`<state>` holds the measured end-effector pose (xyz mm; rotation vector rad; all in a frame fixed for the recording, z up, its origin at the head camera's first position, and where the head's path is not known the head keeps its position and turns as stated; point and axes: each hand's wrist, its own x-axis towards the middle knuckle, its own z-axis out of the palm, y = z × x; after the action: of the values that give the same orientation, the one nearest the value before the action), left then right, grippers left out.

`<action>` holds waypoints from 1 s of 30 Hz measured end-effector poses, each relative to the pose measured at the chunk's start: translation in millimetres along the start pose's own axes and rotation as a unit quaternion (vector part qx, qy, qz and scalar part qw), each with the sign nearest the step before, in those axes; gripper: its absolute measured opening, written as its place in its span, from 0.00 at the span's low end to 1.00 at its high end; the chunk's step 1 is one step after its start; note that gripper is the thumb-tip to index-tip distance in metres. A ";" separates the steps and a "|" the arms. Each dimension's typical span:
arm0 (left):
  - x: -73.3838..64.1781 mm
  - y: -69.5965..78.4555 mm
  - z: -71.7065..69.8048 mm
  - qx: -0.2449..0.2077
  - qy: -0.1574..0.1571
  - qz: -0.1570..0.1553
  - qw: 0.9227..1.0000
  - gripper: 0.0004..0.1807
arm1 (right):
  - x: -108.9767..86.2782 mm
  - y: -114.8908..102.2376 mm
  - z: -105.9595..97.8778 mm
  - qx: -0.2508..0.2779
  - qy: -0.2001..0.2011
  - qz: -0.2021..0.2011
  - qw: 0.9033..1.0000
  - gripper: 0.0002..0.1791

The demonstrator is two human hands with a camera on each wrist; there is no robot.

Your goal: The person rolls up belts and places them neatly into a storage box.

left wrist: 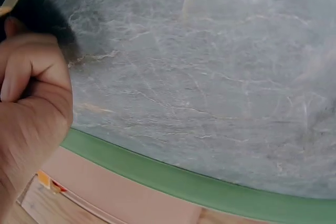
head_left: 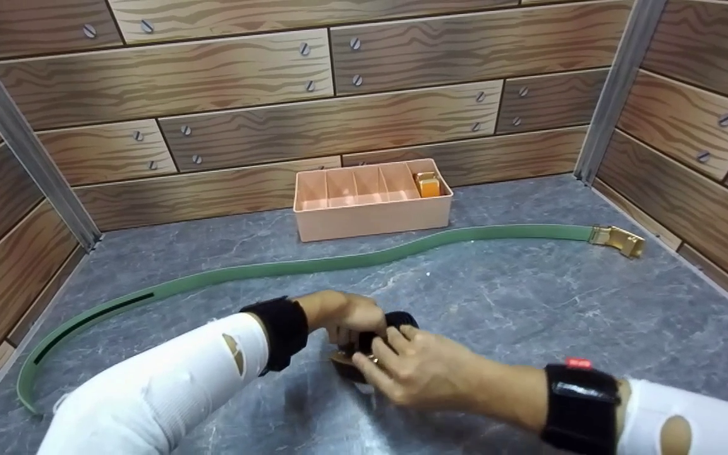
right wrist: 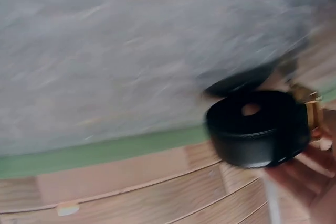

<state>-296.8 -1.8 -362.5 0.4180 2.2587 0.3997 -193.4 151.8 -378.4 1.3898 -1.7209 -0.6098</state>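
A black belt (right wrist: 257, 129), wound into a coil, is between both hands near the front middle of the table. A loose stretch of it stands off the coil, and a gold buckle (right wrist: 315, 116) shows at its side. My right hand (head_left: 424, 366) grips the coil from the right, fingers bent round it. From the left, my left hand (head_left: 354, 313) holds the belt with curled fingers; its grip is partly hidden in the head view. A green belt (head_left: 351, 260) with a gold buckle (head_left: 620, 240) stretches in a long curve behind the hands.
Against the back wall stands a pink divided box (head_left: 370, 221), with an orange and gold item (head_left: 428, 186) in its right-hand compartment. Wood-patterned walls (head_left: 414, 57) enclose the grey marbled table (head_left: 528, 303) at the back and sides.
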 end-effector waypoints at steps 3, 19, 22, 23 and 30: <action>3.0 -2.7 -5.3 -0.037 -0.055 -0.019 0.998 0.15 | -7.6 12.9 3.8 0.035 -0.042 -0.033 0.998 0.24; 15.8 -16.7 -13.6 -0.191 -0.138 -0.062 0.970 0.23 | -12.1 42.4 41.4 0.141 0.030 -0.024 0.989 0.22; 14.5 -23.5 -15.8 -0.233 -0.182 -0.043 0.954 0.23 | -10.8 45.0 44.9 0.176 0.042 -0.011 0.983 0.21; 14.4 -26.6 -16.5 -0.245 -0.203 -0.032 0.948 0.22 | -10.4 45.8 46.2 0.191 0.047 -0.007 0.981 0.20; -8.5 -44.8 -20.6 -0.198 -0.132 0.106 0.965 0.23 | -7.8 52.5 55.2 0.295 0.035 0.051 0.954 0.18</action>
<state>-314.5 -48.6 -362.2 0.4728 1.8240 0.8378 -267.9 166.9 -369.5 1.6784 -1.9914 0.0291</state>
